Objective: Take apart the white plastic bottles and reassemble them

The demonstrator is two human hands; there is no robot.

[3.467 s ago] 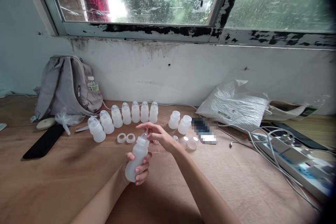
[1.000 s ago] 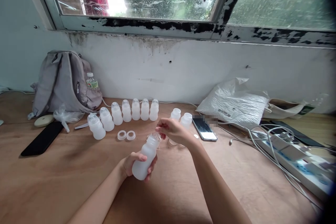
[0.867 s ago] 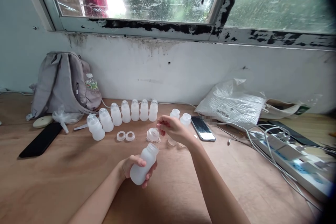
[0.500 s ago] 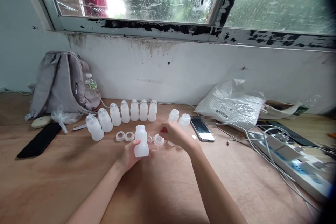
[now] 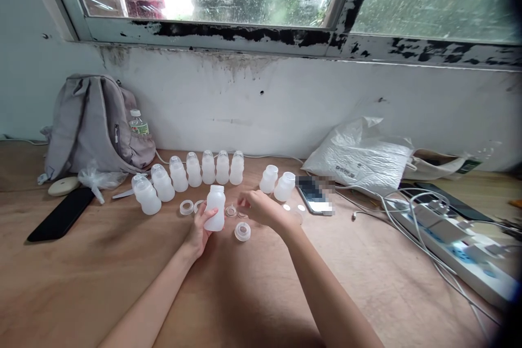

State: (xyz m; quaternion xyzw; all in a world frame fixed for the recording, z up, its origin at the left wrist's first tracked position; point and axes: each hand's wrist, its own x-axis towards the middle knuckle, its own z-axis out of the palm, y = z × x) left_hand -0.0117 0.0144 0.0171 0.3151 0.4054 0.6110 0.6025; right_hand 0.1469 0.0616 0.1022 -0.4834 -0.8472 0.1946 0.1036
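Observation:
My left hand [image 5: 198, 232] is wrapped round a frosted white baby bottle [image 5: 216, 208], which stands upright with its neck bare. To the right of it, my right hand [image 5: 258, 207] is closed in a pinch just over the tabletop; whatever its fingertips may hold is too small to make out. Small clear teat parts [image 5: 231, 211] lie beside those fingers. Nearer to me sits a white collar ring [image 5: 242, 231] with a clear piece in it. Another collar ring [image 5: 186, 207] lies left of the held bottle, with one more partly behind my left hand.
Several capped baby bottles [image 5: 178, 174] stand in a curved row at the back left. Two uncapped bottles [image 5: 284, 187] stand near a phone [image 5: 314, 196]. White discs, a power strip [image 5: 460, 250] with cables, a plastic parcel [image 5: 359, 157] and a backpack [image 5: 87, 125] surround them.
The collar ring with the clear piece has come nearer to me, away from the other parts. My right hand has shifted slightly left. The bottle in my left hand is now a little tilted.

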